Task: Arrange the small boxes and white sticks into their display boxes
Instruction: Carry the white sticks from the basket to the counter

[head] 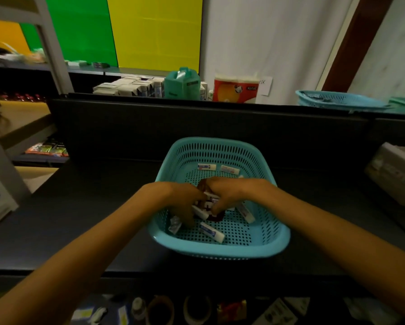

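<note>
A turquoise plastic basket sits on the dark counter in front of me. Inside lie several small white boxes with blue and red print, such as one near the front, one at the right and two at the back. Both hands reach into the basket's middle. My left hand and my right hand have their fingers curled round a cluster of small boxes with a dark red item between them. A silvery packet lies below my left hand.
The dark counter has a raised black back panel. Behind it stand stacked white cartons, a teal pack, a red-and-white roll pack and a second turquoise basket. A pale box sits at the right edge.
</note>
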{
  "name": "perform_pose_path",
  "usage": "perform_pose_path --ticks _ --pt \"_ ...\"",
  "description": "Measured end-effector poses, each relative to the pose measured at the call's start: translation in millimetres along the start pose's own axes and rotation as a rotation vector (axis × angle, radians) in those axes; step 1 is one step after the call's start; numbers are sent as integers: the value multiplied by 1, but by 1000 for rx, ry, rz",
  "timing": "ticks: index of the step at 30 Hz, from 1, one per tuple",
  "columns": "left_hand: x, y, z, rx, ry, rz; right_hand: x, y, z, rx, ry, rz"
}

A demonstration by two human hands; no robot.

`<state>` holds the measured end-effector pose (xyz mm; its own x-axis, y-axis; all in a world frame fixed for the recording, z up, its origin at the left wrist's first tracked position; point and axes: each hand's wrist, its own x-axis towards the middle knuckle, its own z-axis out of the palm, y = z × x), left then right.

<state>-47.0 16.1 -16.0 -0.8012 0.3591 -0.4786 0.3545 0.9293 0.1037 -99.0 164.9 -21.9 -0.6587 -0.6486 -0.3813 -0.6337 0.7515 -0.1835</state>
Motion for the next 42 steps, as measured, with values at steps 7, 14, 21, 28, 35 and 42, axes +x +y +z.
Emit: perform_pose_path --ticks 7,14,21,28,35,42 --pt "-7 6 -1 31 -9 27 3 6 0 23 -4 12" --pt "-5 0 2 -15 -13 1 -20 16 -20 100 246 34" --pt "5 -5 1 -44 48 30 -47 12 -3 -37 50 296" --pt "2 -5 2 -47 63 -20 -42 1 15 -140 -25 349" --pt "4 -2 5 -41 15 -1 -36 2 18 -97 -47 340" --pt "7 1 6 11 -41 33 -34 5 17 -83 -82 273"
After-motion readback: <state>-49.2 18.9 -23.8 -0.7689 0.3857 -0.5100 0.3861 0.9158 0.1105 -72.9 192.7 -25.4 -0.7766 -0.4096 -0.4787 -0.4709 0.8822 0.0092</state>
